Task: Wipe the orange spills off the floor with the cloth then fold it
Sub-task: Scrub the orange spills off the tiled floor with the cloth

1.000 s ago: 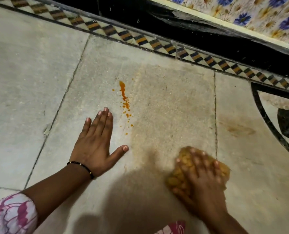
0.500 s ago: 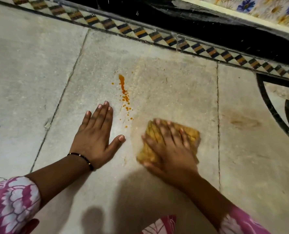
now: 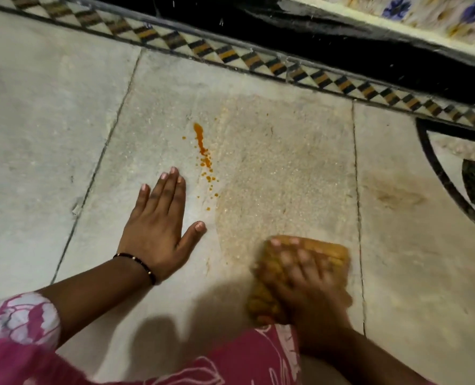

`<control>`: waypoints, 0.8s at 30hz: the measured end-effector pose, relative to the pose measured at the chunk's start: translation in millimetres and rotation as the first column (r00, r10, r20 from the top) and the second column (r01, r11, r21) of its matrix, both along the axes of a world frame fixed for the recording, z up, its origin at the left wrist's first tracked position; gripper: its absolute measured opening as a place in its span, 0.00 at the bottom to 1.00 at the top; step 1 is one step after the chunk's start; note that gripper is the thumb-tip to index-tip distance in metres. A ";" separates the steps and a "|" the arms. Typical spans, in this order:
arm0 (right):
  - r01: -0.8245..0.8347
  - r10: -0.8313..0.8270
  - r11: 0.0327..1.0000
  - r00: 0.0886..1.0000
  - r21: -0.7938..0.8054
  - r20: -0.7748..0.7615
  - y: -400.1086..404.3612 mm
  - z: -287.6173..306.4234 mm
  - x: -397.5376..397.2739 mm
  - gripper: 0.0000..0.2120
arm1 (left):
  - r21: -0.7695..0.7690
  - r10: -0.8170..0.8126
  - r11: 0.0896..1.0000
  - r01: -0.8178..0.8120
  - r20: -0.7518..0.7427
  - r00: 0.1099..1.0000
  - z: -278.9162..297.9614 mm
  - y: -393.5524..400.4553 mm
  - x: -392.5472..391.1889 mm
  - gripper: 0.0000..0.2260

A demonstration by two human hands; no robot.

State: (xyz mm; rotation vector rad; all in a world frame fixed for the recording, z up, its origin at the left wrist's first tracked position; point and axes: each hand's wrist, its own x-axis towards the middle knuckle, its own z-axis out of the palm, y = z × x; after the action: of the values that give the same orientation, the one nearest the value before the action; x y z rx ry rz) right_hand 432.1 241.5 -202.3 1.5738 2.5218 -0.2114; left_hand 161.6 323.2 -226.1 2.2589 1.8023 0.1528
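On the floor [image 3: 286,168] | right hand [image 3: 305,284] blurred, fingers spread flat pressing one cloth [image 3: 269,298]; left hand [image 3: 158,226] flat, holding nothing | one orange spill [image 3: 204,154] beside left fingertips; droplets too small to count

The floor [image 3: 50,129] is pale stone slabs, matt and finely speckled, with thin dark joints; a duller, yellowish grainy patch [image 3: 280,168] lies just right of the orange spill [image 3: 203,151], which looks wet and glossy. Beyond the spill runs a border strip [image 3: 230,55] of inlaid stone in black, cream and ochre, and past it a black band [image 3: 328,48] with a slight sheen. The cloth [image 3: 308,257], nearer than the spill and to its right, is a yellow, coarse, nubbly fabric, blurred, and the sleeve [image 3: 19,326] is soft printed pink cloth.
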 end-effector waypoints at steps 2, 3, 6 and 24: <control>-0.178 0.178 0.984 0.983 0.009 -0.044 27.4 -4.5 -40.5 0.35 | 0.001 -0.039 0.999 0.039 0.047 0.998 1.0 0.0 -3.7 0.35; -0.202 0.202 0.979 0.978 -0.002 -0.059 47.4 -4.4 -55.3 0.35 | -0.005 -0.040 0.999 0.040 0.077 0.996 4.1 -3.4 -6.7 0.35; 0.004 -0.001 0.999 0.998 0.045 -0.065 113.1 -6.3 -58.8 0.38 | 0.009 -0.043 0.999 0.042 0.084 0.996 7.2 -7.9 -14.4 0.34; 0.172 -0.167 0.985 0.979 0.032 -0.118 122.3 -5.8 -70.8 0.34 | -0.015 -0.032 0.999 0.031 -0.064 0.997 1.8 -11.3 -58.1 0.35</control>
State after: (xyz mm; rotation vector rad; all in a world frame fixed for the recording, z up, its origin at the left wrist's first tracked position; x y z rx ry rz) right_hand 361.4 363.7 -208.2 1.8459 2.4897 -0.2793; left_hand 103.6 311.9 -224.3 2.3066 1.7921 0.0625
